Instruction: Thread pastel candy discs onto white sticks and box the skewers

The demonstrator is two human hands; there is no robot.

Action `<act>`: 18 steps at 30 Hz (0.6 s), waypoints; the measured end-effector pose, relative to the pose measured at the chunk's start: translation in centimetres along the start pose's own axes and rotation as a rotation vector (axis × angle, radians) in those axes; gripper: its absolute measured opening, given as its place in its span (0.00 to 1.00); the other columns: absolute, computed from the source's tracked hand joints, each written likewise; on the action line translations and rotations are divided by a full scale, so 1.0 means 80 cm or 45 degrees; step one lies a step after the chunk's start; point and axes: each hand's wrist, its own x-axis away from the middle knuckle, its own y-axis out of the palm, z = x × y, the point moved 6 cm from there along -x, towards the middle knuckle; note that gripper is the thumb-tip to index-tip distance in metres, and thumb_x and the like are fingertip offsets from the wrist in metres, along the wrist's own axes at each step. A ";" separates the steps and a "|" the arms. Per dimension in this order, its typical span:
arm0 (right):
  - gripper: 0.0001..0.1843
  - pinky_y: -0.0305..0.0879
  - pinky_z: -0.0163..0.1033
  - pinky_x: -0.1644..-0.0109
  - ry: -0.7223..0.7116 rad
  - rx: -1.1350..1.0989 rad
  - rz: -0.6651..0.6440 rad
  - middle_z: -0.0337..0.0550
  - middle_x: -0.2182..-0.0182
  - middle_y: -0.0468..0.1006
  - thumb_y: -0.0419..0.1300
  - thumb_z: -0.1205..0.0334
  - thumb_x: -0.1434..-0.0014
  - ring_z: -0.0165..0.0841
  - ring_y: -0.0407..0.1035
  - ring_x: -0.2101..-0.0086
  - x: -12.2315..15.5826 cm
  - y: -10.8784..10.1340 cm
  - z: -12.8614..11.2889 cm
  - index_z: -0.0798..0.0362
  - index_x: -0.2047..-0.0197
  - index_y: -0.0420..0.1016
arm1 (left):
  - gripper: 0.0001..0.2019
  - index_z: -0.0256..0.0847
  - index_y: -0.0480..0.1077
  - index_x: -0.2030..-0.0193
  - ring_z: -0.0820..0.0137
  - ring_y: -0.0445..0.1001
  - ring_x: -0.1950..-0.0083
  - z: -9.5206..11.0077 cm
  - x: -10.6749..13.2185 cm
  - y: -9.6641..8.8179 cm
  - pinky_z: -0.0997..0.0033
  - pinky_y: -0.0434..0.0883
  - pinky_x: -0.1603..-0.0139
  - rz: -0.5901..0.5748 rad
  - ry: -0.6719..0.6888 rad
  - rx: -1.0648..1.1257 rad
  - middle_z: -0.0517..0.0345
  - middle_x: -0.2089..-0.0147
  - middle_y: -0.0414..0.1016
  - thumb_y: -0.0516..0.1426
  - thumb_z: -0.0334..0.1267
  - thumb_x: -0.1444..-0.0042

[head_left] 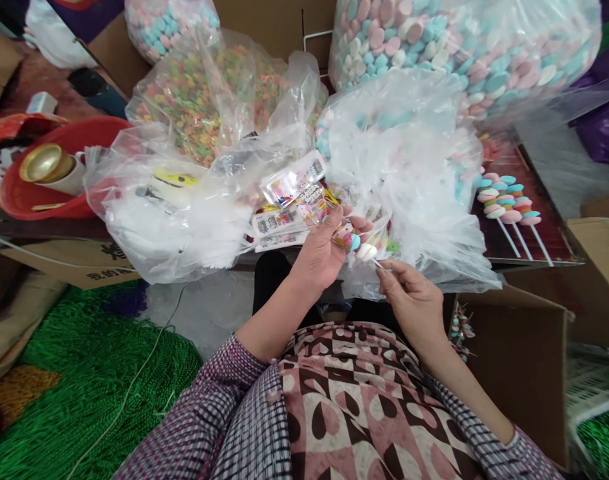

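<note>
My left hand [325, 248] is closed round a small printed clear wrapper [342, 233]. A marshmallow skewer [367, 252] lies partly inside that wrapper, with blue and white pieces showing at its lower end. Its thin white stick is pinched between the thumb and fingers of my right hand [413, 299]. Just beyond my left hand lie flat printed packets [294, 179], some overlapping. Three finished-looking marshmallow skewers [509, 200] rest side by side at the table's right, sticks toward me.
Big clear bags hold pastel marshmallows [464, 47] and small colourful gummies [204, 100]. Crumpled clear plastic [414, 173] covers the middle right. A red basin [14, 193] with a gold bowl [47, 163] stands left. An open cardboard box [514, 373] with wrapped skewers sits below right.
</note>
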 end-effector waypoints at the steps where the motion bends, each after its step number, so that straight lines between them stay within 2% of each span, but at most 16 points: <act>1: 0.09 0.57 0.36 0.74 -0.053 0.047 0.034 0.34 0.81 0.70 0.66 0.54 0.43 0.29 0.61 0.79 0.001 -0.002 -0.005 0.48 0.62 0.82 | 0.11 0.42 0.73 0.65 0.65 0.81 0.57 -0.002 0.000 0.002 0.67 0.74 0.56 0.002 0.000 -0.005 0.60 0.71 0.76 0.63 0.48 0.44; 3: 0.09 0.56 0.36 0.75 -0.051 0.038 0.031 0.33 0.83 0.68 0.65 0.53 0.42 0.29 0.60 0.80 0.001 -0.001 -0.008 0.49 0.64 0.81 | 0.11 0.41 0.72 0.67 0.65 0.80 0.58 -0.004 0.002 0.006 0.67 0.73 0.55 -0.019 0.013 -0.016 0.60 0.72 0.76 0.62 0.47 0.43; 4: 0.11 0.56 0.36 0.76 0.025 -0.038 -0.020 0.32 0.85 0.66 0.65 0.51 0.42 0.28 0.58 0.82 0.001 0.003 -0.006 0.49 0.64 0.81 | 0.11 0.41 0.73 0.68 0.66 0.80 0.58 -0.004 0.003 0.008 0.66 0.73 0.54 -0.037 0.021 -0.030 0.60 0.72 0.76 0.62 0.46 0.43; 8: 0.15 0.55 0.33 0.81 0.543 -0.595 -0.416 0.23 0.90 0.50 0.65 0.48 0.43 0.22 0.41 0.88 0.011 0.034 0.005 0.52 0.67 0.77 | 0.11 0.40 0.73 0.69 0.67 0.79 0.61 -0.005 0.007 0.011 0.66 0.72 0.53 -0.095 0.032 -0.106 0.60 0.73 0.75 0.63 0.46 0.43; 10: 0.14 0.54 0.32 0.82 0.679 -0.753 -0.542 0.22 0.90 0.47 0.66 0.50 0.44 0.20 0.37 0.88 0.016 0.045 0.002 0.52 0.69 0.75 | 0.12 0.40 0.74 0.68 0.67 0.79 0.62 -0.008 0.009 0.010 0.67 0.72 0.54 -0.145 0.021 -0.117 0.59 0.73 0.75 0.63 0.47 0.43; 12: 0.14 0.54 0.31 0.82 0.684 -0.782 -0.525 0.22 0.90 0.48 0.67 0.51 0.45 0.21 0.38 0.88 0.015 0.046 0.001 0.53 0.70 0.75 | 0.14 0.40 0.74 0.66 0.67 0.79 0.62 -0.011 0.011 0.010 0.68 0.72 0.57 -0.208 0.005 -0.135 0.58 0.72 0.76 0.63 0.49 0.44; 14: 0.14 0.57 0.32 0.80 0.606 -0.720 -0.406 0.23 0.89 0.51 0.67 0.50 0.45 0.21 0.42 0.87 0.011 0.041 0.004 0.53 0.68 0.77 | 0.15 0.40 0.75 0.61 0.67 0.79 0.62 -0.012 0.012 0.007 0.69 0.71 0.60 -0.223 0.001 -0.157 0.57 0.70 0.78 0.64 0.51 0.45; 18: 0.15 0.58 0.33 0.77 0.393 -0.511 -0.209 0.28 0.88 0.60 0.68 0.48 0.46 0.24 0.52 0.84 0.004 0.027 0.012 0.53 0.65 0.79 | 0.18 0.46 0.73 0.50 0.65 0.80 0.56 0.001 0.007 -0.003 0.67 0.72 0.56 -0.167 0.051 -0.060 0.55 0.61 0.80 0.64 0.50 0.45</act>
